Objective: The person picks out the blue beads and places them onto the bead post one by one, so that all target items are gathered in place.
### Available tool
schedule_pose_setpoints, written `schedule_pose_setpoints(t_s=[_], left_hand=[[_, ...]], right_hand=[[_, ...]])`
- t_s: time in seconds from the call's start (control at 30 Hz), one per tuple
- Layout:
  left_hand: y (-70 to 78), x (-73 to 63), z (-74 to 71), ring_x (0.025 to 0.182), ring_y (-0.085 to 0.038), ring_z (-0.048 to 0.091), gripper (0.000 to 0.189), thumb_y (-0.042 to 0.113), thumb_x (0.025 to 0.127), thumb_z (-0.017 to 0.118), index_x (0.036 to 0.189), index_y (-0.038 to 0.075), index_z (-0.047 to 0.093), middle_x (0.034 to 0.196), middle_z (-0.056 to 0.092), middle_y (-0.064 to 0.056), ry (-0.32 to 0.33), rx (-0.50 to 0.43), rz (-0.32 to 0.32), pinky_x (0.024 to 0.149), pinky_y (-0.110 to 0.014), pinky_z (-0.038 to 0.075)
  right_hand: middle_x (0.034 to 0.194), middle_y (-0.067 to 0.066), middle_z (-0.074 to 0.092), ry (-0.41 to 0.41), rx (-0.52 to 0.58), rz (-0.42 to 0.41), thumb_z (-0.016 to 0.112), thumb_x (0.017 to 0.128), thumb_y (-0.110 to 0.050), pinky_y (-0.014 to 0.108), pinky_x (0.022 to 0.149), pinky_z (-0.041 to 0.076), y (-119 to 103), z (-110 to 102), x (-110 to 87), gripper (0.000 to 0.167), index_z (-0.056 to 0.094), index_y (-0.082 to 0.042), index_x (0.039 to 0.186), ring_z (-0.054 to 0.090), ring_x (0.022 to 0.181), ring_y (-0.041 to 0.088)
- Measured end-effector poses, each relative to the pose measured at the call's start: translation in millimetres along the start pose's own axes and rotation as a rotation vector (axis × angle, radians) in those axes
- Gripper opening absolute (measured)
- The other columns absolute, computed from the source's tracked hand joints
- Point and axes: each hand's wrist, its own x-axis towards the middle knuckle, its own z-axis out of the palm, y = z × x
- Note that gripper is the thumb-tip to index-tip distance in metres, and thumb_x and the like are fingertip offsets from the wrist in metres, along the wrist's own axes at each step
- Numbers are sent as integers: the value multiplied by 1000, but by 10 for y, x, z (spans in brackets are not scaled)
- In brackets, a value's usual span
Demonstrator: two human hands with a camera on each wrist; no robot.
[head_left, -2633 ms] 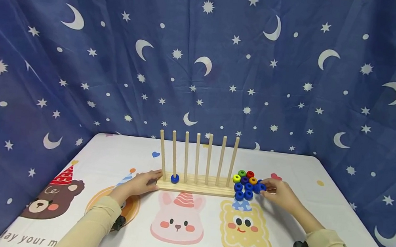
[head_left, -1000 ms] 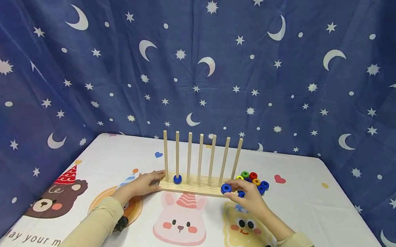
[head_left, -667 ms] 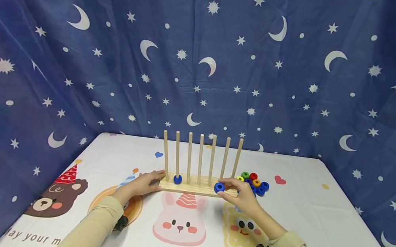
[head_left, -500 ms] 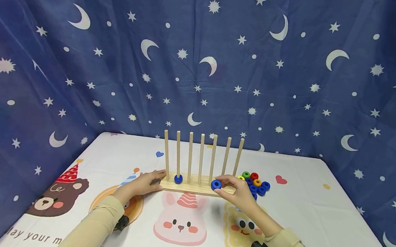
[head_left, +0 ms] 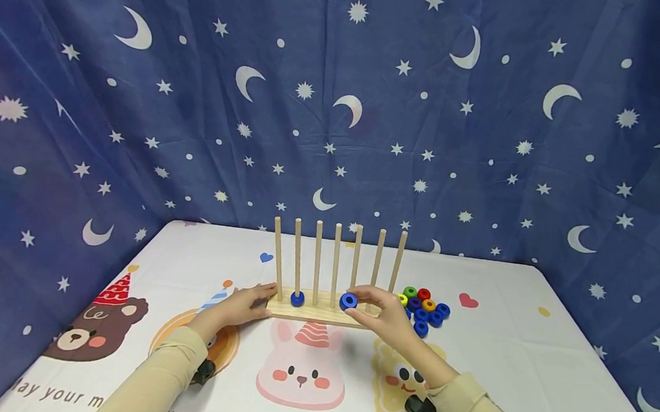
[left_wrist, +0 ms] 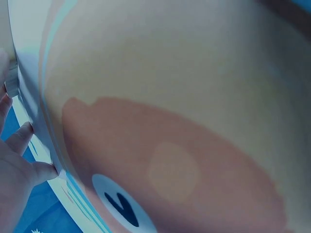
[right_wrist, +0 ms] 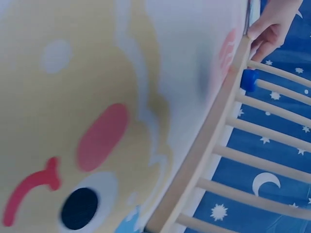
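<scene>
A wooden peg stand [head_left: 317, 313] with several upright pegs sits mid-table. My left hand [head_left: 239, 305] holds the stand's left end, thumb at the front and fingers behind. That grip also shows at the top of the right wrist view, where the left hand [right_wrist: 274, 24] meets the base [right_wrist: 206, 126]. One blue bead [head_left: 297, 299] rests at the bottom of the second peg from the left. Between thumb and fingers, my right hand [head_left: 385, 314] pinches another blue bead [head_left: 348, 301], its hole facing the head camera, in front of the pegs right of centre.
Loose beads lie at the stand's right end: a green bead [head_left: 410, 292], a red bead [head_left: 424, 295], an orange bead [head_left: 428, 305], a yellow bead [head_left: 402, 300] and several blue ones [head_left: 435, 318]. A printed cloth [head_left: 495, 354] covers the table; a starry curtain [head_left: 335, 153] hangs behind.
My right hand has carried a blue bead leftward from the bead pile to the front of the pegs. The left hand keeps its hold on the stand. The head view has shifted slightly.
</scene>
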Motion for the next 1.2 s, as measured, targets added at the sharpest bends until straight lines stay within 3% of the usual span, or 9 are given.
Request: schedule_pose_setpoints(t_s=[0.1, 0.2, 0.37, 0.57, 1.2], left_hand=[[21, -2, -10, 135, -50, 28, 60, 34, 93, 57, 141, 2, 42, 149, 35, -19, -7, 12, -22, 95, -82, 5], [148, -22, -54, 134, -53, 28, 57, 25, 92, 60, 138, -4, 42, 147, 35, -24, -25, 31, -72, 97, -81, 7], [221, -20, -64, 134, -51, 29, 56, 20, 91, 61, 138, -4, 43, 147, 35, -24, -40, 71, -112, 98, -81, 10], [172, -5, -42, 134, -51, 29, 55, 18, 91, 61, 137, -5, 43, 147, 36, -24, -32, 73, -110, 98, -81, 10], [182, -3, -46, 134, -51, 28, 56, 18, 91, 61, 138, -5, 42, 147, 36, -24, -32, 59, -108, 98, -80, 9]], right_hand=[[102, 14, 71, 0, 1, -29, 71, 81, -3, 34, 83, 56, -33, 22, 47, 27, 66, 0, 107, 68, 89, 21], [102, 14, 71, -2, 5, -50, 71, 80, -1, 35, 84, 56, -73, 43, 101, 27, 67, 0, 107, 68, 88, 23], [101, 14, 71, -3, 12, -65, 71, 81, -3, 35, 84, 56, -152, 64, 181, 26, 67, 1, 106, 68, 88, 24], [105, 18, 70, 14, 8, -119, 72, 79, 0, 32, 80, 57, -215, 86, 275, 30, 66, 4, 108, 68, 86, 25], [106, 18, 70, -11, 33, -161, 71, 80, -2, 32, 82, 57, -421, 113, 569, 33, 65, 5, 111, 68, 88, 26]])
